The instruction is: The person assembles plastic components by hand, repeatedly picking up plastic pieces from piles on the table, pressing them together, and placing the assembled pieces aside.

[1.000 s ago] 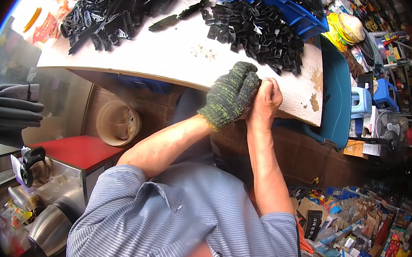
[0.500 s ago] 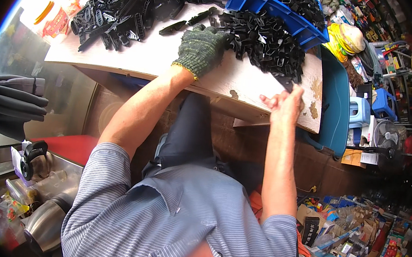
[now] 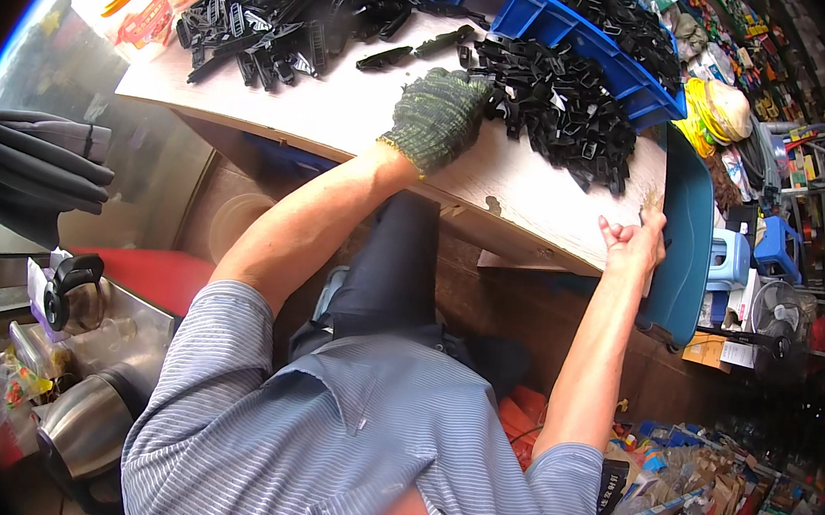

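My left hand (image 3: pixel 438 114), in a dark green knitted glove, rests on the pale worktable with its fingers curled in. It is at the left side of a pile of small black plastic parts (image 3: pixel 559 107); whatever it may hold is hidden. My bare right hand (image 3: pixel 633 246) is at the table's right edge, beside a teal bin (image 3: pixel 686 236). Thumb and forefinger are pressed together, other fingers bent; what is between them is too small to make out. A second heap of longer black plastic parts (image 3: pixel 297 19) lies at the far left, with loose black pieces (image 3: pixel 385 59) between the heaps.
Blue crates (image 3: pixel 595 51) stand at the table's back, the right one full of black parts. Clear jars (image 3: pixel 141 18) are at the back left. A blue stool (image 3: pixel 729 259) and a fan (image 3: pixel 777 306) stand right of the bin. Goods crowd the lower right.
My right hand has moved right, from near the right-hand pile to the table's edge by the bin. The left hand stays beside the pile. The whole view has shifted slightly.
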A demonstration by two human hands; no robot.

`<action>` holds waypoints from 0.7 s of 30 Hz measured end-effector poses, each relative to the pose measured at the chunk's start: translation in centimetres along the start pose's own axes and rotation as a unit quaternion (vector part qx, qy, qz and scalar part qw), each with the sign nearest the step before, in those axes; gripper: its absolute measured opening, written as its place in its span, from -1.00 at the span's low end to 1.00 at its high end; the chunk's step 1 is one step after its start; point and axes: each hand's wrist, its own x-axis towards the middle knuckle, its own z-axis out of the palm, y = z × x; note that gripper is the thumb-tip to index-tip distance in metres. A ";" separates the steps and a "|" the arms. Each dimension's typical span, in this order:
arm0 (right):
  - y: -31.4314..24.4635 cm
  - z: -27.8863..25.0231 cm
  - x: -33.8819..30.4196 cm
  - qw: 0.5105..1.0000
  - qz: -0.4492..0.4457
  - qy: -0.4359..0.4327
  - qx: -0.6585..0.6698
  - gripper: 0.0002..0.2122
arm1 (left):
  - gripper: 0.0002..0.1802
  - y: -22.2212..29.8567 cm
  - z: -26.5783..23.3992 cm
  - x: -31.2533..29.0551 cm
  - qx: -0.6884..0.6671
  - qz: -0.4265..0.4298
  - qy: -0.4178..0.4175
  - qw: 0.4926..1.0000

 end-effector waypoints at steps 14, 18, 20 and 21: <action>5.0 5.5 -9.6 0.908 -0.027 -0.399 -0.122 -0.73 | -0.63 4.3 1.7 -2.7 -0.711 -0.193 -0.157 0.657; 5.4 5.7 -10.0 0.915 -0.031 -0.390 -0.096 -0.72 | -0.72 4.5 2.9 -3.2 -0.513 0.006 0.027 0.858; 5.4 5.3 -9.9 0.913 -0.031 -0.393 -0.107 -0.71 | -0.70 4.6 2.8 -2.7 -0.662 -0.070 -0.051 0.744; 5.3 5.4 -9.8 0.909 -0.034 -0.397 -0.118 -0.70 | -0.62 4.2 3.3 -2.7 -0.621 -0.058 -0.086 0.777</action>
